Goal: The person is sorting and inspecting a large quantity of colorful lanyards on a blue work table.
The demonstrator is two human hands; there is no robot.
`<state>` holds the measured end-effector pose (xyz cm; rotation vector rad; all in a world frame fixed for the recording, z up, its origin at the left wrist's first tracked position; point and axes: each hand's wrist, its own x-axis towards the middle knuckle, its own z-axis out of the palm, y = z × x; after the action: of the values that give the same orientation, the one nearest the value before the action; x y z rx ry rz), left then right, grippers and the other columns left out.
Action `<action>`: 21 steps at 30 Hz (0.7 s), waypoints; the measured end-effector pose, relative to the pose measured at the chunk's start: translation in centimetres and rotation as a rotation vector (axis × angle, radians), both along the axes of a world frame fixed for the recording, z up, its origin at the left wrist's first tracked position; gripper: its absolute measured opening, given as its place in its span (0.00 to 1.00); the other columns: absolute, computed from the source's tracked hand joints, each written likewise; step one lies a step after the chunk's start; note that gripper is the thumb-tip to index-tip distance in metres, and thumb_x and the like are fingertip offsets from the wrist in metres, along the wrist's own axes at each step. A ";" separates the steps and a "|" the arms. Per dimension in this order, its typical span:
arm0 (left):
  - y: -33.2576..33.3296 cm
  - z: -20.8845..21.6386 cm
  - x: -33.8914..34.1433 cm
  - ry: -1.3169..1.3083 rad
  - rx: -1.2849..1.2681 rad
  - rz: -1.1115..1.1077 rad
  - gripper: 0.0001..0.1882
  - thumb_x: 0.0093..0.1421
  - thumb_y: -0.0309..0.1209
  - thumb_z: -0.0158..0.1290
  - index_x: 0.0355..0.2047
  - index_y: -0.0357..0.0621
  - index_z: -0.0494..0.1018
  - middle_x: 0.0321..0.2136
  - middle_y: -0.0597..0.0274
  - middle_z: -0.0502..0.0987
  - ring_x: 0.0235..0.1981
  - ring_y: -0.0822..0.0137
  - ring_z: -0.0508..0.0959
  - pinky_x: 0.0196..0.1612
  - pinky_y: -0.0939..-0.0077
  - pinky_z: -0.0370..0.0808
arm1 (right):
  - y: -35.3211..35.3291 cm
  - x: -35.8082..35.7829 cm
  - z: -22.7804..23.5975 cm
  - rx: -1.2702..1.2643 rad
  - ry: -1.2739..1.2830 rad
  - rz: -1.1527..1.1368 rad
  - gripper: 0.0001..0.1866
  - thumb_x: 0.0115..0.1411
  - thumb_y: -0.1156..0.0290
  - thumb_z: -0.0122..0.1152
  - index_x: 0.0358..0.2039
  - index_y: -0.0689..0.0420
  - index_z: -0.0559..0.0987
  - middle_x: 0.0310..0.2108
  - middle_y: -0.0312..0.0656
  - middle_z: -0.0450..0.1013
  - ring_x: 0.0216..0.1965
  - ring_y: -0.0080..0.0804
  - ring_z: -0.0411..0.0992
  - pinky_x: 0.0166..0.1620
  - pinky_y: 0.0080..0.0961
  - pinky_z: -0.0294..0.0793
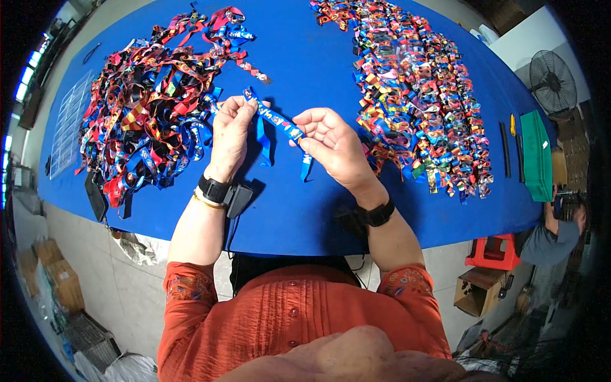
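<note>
Between my two hands a blue printed fabric strap is stretched above the table, with loose ends hanging down. My left hand pinches its upper left part between thumb and fingertips. Thumb and fingers of my right hand close on its lower right part. On the left, beside my left hand, lies a tangled heap of red, blue and multicoloured straps. To the right of my right hand, many folded or looped straps lie in dense rows.
A blue-covered table carries everything. At its right edge stand a green bin, dark strips and a yellow tool. Beyond are a fan and another person's arm. A red stool and cardboard box sit below.
</note>
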<state>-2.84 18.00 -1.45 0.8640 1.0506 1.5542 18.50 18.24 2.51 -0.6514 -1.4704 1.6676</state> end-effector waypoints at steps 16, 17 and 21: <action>-1.5 2.9 0.8 0.031 0.176 -0.443 0.04 0.60 0.21 0.50 0.30 0.43 0.67 0.48 0.48 0.76 0.44 0.67 0.77 0.51 0.72 0.73 | 0.6 0.0 -0.5 -0.057 0.023 -0.069 0.14 0.61 0.87 0.50 0.48 0.65 0.69 0.43 0.43 0.73 0.42 0.28 0.76 0.47 0.22 0.77; -1.5 3.0 0.9 0.076 0.169 -0.482 0.04 0.60 0.21 0.50 0.30 0.43 0.67 0.49 0.48 0.75 0.44 0.68 0.76 0.51 0.72 0.72 | 0.6 -0.1 -0.5 -0.058 0.024 -0.068 0.14 0.61 0.87 0.50 0.48 0.65 0.69 0.43 0.43 0.73 0.42 0.28 0.76 0.47 0.22 0.77; -1.8 3.6 1.1 0.057 0.124 -0.495 0.05 0.59 0.21 0.51 0.30 0.44 0.67 0.49 0.49 0.75 0.44 0.73 0.74 0.51 0.76 0.69 | 0.5 -0.2 -0.6 -0.063 0.021 -0.076 0.15 0.61 0.87 0.51 0.48 0.65 0.69 0.44 0.44 0.73 0.42 0.27 0.75 0.48 0.22 0.76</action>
<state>-1.74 16.24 2.14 1.1595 0.7114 1.1871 18.31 18.76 1.87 -0.7137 -1.3659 1.6628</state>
